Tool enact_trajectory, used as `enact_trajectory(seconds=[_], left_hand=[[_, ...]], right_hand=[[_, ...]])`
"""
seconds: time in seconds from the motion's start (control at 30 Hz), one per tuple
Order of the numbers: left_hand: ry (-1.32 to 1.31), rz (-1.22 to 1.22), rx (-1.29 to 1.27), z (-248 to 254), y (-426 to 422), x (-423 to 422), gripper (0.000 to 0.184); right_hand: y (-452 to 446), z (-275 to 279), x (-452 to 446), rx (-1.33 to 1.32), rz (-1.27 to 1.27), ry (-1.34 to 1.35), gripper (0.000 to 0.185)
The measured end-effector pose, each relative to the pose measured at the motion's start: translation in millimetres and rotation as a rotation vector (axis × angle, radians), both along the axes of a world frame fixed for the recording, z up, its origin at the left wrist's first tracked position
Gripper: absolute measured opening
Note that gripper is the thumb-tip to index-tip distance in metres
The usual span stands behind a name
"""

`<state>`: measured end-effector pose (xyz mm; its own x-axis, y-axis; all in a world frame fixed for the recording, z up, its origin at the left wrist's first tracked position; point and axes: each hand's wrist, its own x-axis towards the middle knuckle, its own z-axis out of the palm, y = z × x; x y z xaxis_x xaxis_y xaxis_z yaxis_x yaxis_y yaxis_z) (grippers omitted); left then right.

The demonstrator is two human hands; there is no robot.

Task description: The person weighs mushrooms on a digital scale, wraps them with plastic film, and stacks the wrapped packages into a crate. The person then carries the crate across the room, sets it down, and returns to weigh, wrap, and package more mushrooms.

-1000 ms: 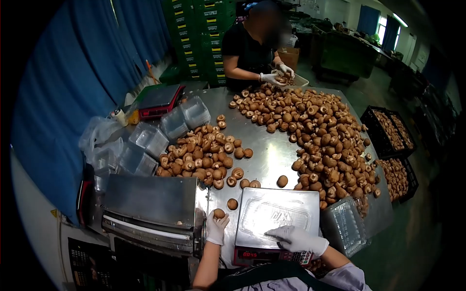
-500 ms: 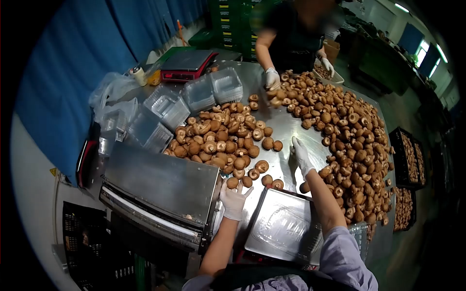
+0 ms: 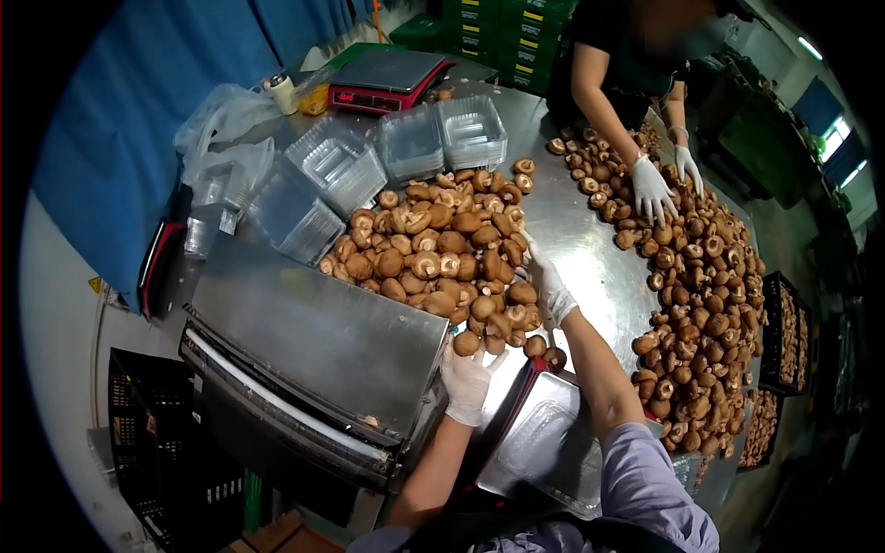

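Note:
A pile of brown shiitake mushrooms (image 3: pixel 442 241) lies on the metal table in front of me. My left hand (image 3: pixel 467 382), in a white glove, is at the near edge of this pile beside the wrapping machine, fingers spread against the closest mushrooms. My right hand (image 3: pixel 555 293), also gloved, lies along the pile's right side with its fingers stretched out. Its fingertips are partly hidden by the mushrooms. Near my right forearm sits a scale with a clear plastic tray (image 3: pixel 544 433) on its metal top.
A larger shiitake heap (image 3: pixel 701 313) covers the right side of the table (image 3: pixel 590 212). Across from me a co-worker's gloved hands (image 3: pixel 654 192) touch it. Stacked clear trays (image 3: pixel 336 161) and a red scale (image 3: pixel 387 81) stand at the back left. The wrapping machine (image 3: pixel 313 341) is left of me.
My right hand has swept left to the smaller pile, whose loose right-hand mushrooms are now gathered in. The co-worker's hands have moved onto the large heap. The view has shifted somewhat.

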<state>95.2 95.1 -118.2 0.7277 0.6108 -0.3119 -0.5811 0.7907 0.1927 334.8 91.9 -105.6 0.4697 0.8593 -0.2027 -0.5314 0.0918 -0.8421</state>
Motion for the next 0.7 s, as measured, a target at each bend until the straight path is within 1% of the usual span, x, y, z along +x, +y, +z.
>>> enact_trajectory(seconds=[0.03,0.07,0.13,0.17,0.2,0.23,0.27,0.33,0.37,0.4,0.47,0.5,0.53,0.6,0.67,0.7], left_hand=[[-0.025,0.002,-0.006,2,0,0,0.046],[-0.052,0.002,-0.012,5,-1,1,0.044],[-0.030,0.022,-0.044,4,-2,5,0.044],[-0.008,0.014,0.035,3,1,9,0.052],[0.014,0.007,0.114,3,3,11,0.060],[0.022,-0.037,0.061,3,1,11,0.059],[0.022,-0.044,0.062,21,1,13,0.059],[0.177,-0.077,-0.081,49,1,18,0.064],[0.167,-0.099,-0.126,44,5,24,0.071],[0.165,-0.100,-0.123,41,5,25,0.071],[0.290,-0.133,-0.190,43,8,32,0.078],[0.345,-0.146,-0.179,44,7,34,0.084],[0.341,-0.147,-0.172,44,7,35,0.084],[0.302,-0.205,-0.039,46,6,37,0.082],[0.307,-0.225,-0.055,50,7,39,0.079],[0.311,-0.241,-0.094,52,7,39,0.077]], right_hand=[[-3,11,-4,-0.001,0.016,-0.103,0.076],[-5,15,-8,-0.001,0.014,-0.100,0.076],[-11,19,-16,-0.096,0.227,-0.175,0.075],[-8,20,-22,-0.013,0.299,-0.132,0.073],[-12,24,-25,-0.031,0.319,-0.099,0.072],[-12,27,-28,-0.054,0.322,-0.153,0.071],[-12,29,-31,-0.076,0.325,-0.206,0.070],[-10,18,-34,-0.099,0.299,-0.317,0.068],[-9,25,-39,-0.133,0.296,-0.311,0.068],[-11,38,-45,-0.207,0.255,-0.455,0.068],[-13,40,-51,-0.193,0.230,-0.449,0.066],[-13,42,-52,-0.187,0.227,-0.454,0.066],[-14,43,-52,-0.189,0.233,-0.423,0.065],[-17,50,-53,-0.187,0.231,-0.402,0.063],[-20,60,-54,-0.242,0.272,-0.449,0.063],[-23,65,-58,-0.227,0.236,-0.495,0.063]])
